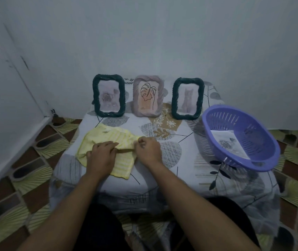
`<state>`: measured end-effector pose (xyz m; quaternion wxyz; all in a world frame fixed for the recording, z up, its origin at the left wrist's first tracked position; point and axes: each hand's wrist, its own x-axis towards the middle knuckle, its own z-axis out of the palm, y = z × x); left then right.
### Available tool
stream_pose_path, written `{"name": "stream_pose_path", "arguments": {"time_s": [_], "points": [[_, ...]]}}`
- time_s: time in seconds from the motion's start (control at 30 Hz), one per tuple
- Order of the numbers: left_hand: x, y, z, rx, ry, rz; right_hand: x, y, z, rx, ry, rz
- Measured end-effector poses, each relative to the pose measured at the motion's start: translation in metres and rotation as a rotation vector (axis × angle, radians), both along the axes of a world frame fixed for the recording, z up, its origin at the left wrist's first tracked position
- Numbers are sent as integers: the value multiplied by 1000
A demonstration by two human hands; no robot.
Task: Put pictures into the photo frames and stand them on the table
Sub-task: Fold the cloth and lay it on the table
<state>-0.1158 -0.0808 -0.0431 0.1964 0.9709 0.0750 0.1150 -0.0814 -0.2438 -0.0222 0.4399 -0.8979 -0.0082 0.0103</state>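
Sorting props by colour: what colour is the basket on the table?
Purple; the basket shows best in the head view.

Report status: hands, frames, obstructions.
Left hand, right hand grip yellow cloth. Three photo frames stand filled at rear. Purple basket holds one loose picture.

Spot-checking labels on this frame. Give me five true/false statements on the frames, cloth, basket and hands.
1. The left frame, middle frame and right frame stand upright at the back of the table. True.
2. The middle frame is empty. False: it holds a leaf line drawing.
3. The left hand and right hand both hold the yellow cloth. True.
4. The purple basket is empty. False: a printed picture lies in it.
5. The basket sits left of the cloth. False: it is on the right.
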Motion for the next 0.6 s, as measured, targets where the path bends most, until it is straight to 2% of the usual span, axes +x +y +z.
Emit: {"name": "stream_pose_path", "arguments": {"time_s": [0.1, 0.17, 0.27, 0.43, 0.53, 0.6], "points": [[1, -1, 11, -135, -89, 13, 2, -4, 19, 312, -37, -57], [4, 0, 19, -131, -102, 21, 4, -11, 38, 463, -46, -107], [10, -1, 22, -90, 60, 113, 7, -25, 64, 631, -74, -166], [13, -10, 26, -252, 121, 330, 21, -46, 75, 675, -159, -286], [13, -11, 27, -444, 99, 342, 29, -63, 69, 656, -173, -403], [11, -14, 30, -444, 57, 329, 31, -74, 61, 666, -151, -451]]}}
